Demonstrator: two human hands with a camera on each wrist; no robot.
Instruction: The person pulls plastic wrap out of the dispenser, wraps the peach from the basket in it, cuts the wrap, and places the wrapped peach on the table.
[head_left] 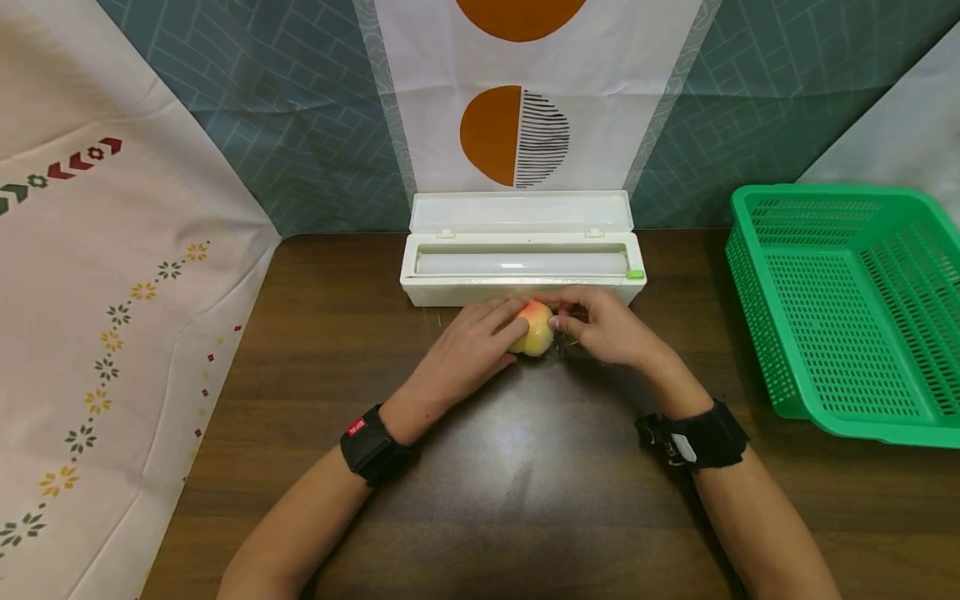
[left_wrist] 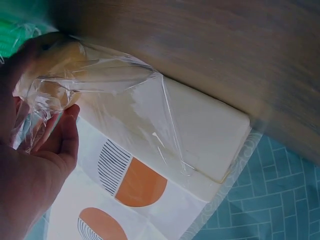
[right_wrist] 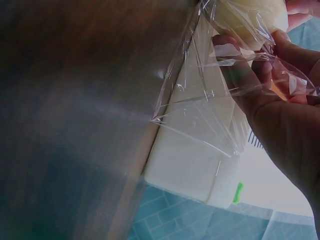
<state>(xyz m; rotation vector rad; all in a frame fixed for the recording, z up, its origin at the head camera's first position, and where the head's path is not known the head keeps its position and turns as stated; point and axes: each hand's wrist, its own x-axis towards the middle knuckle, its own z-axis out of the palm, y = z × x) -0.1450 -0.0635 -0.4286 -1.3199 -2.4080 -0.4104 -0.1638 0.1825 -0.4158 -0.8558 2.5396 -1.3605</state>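
Observation:
A yellow peach with a red blush [head_left: 536,332] is between both hands, just in front of the white cling film dispenser [head_left: 522,292]. Clear cling film [right_wrist: 200,102] lies over the peach, and loose folds trail from it on both sides. My left hand [head_left: 474,337] grips the peach from the left, thumb on its near side. On the other side my right hand [head_left: 603,327] pinches gathered film between thumb and fingers, close against the fruit. In the left wrist view a wide sheet of film [left_wrist: 127,82] stretches from the peach across the dispenser's front.
The dispenser's lid [head_left: 522,213] stands raised, with a film roll [head_left: 521,264] inside and a green slider [head_left: 635,274] at its right end. A green plastic basket [head_left: 780,350] stands to the right on the dark wooden table [head_left: 517,508]. Patterned cloths hang behind and at the left.

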